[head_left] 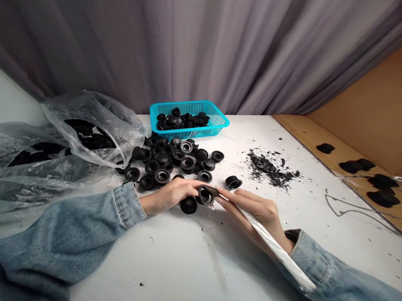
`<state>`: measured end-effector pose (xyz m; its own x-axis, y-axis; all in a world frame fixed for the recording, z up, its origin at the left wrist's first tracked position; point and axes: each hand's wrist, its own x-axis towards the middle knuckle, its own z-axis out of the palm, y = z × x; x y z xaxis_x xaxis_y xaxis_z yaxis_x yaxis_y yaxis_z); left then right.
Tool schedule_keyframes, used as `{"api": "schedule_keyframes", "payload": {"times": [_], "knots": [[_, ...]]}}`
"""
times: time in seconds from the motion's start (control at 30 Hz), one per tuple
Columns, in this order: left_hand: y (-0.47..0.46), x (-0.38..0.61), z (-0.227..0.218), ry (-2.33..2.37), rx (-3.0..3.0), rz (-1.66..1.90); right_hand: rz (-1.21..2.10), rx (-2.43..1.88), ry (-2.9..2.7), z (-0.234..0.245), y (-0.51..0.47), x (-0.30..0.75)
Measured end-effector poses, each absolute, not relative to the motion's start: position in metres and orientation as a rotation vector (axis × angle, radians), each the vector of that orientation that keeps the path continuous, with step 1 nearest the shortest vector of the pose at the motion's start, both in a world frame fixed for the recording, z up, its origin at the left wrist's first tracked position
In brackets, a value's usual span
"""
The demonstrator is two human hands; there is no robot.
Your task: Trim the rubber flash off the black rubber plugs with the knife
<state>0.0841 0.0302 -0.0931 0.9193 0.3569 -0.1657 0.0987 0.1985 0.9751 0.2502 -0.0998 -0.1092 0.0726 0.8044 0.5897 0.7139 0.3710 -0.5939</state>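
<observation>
My left hand (171,195) lies on the white table (179,262), fingers closed on a small black rubber part (206,195). Another black part (188,205) rests just below its fingers. My right hand (257,210) grips a long thin white-handled tool (275,245), whose tip meets the held part. A loose black part (233,182) sits just beyond my right fingers. A pile of the same black rubber parts (174,158) lies behind my hands.
A teal basket (216,121) with several black parts stands at the back. Clear plastic bags (70,143) holding more parts lie at the left. Black trimmings (271,167) are scattered at the right. A brown board (364,161) with dark pieces borders the right side.
</observation>
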Motion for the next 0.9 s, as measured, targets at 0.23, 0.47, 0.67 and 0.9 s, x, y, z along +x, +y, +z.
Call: {"api": "schedule_keyframes", "payload": {"times": [0.23,0.47,0.67,0.9], "knots": [[0.030,0.081,-0.089,0.293,1.444,0.232,-0.031,-1.402,-1.501,-0.096,-0.094,0.259],[0.056,0.076,-0.019,0.414,2.411,0.601,-0.151,-1.412,-1.455,-0.110,-0.076,0.276],[0.153,0.106,0.013,0.849,2.886,0.722,-0.202,-1.352,-1.423,-0.118,-0.068,0.275],[0.137,0.137,-0.024,0.607,2.976,0.509,-0.196,-1.492,-1.255,-0.114,-0.068,0.294]]}}
